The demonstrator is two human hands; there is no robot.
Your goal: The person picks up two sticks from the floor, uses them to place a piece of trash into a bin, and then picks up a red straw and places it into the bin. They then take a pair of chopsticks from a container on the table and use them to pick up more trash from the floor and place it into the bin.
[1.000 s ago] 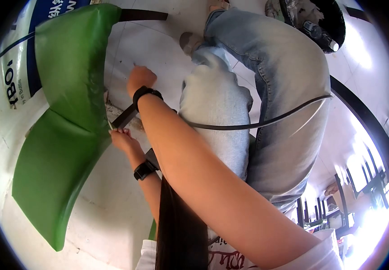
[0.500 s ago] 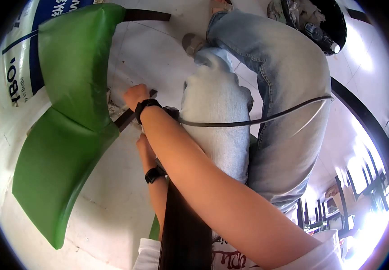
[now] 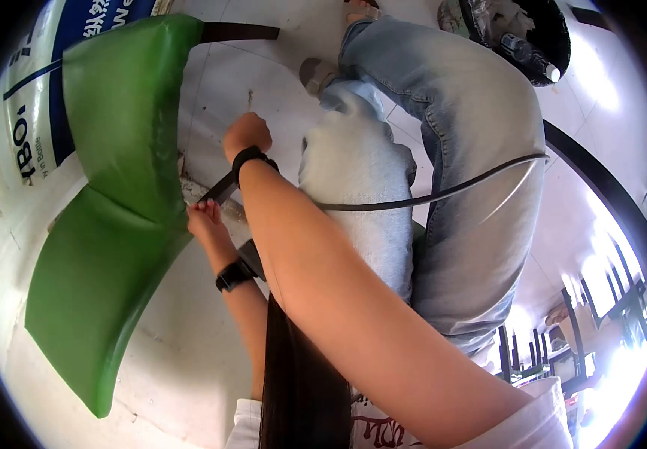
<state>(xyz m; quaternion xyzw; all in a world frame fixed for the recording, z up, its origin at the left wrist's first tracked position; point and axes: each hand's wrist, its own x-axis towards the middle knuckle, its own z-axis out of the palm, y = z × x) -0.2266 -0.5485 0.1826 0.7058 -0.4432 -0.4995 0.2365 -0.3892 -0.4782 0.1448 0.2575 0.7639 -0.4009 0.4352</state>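
Observation:
At the left is a green padded chair [image 3: 114,187] with dark legs; a dark bar [image 3: 222,187] comes out beside its cushion. My left hand [image 3: 205,222] is at the cushion's edge by this bar, fingers curled together; whatever is between them is too small to make out. Farther out, above the floor beyond the bar, my right hand [image 3: 248,135] is bent into a fist, its fingertips turned away from view. Both wrists wear black bands, the left one [image 3: 234,275] with a dark block beside it. My right forearm crosses above the left.
A dark panel edge [image 3: 305,382] rises close to my chest. My jeans-clad legs [image 3: 481,150] fill the middle, with a black cable [image 3: 443,196] across them. A bin with a plastic bottle [image 3: 529,58] stands top right. Printed blue-and-white packaging [image 3: 35,127] lies behind the chair.
My left hand has come out from beneath the right forearm, moving left and up to the cushion's edge. My right hand has shifted up and right, away from the bar.

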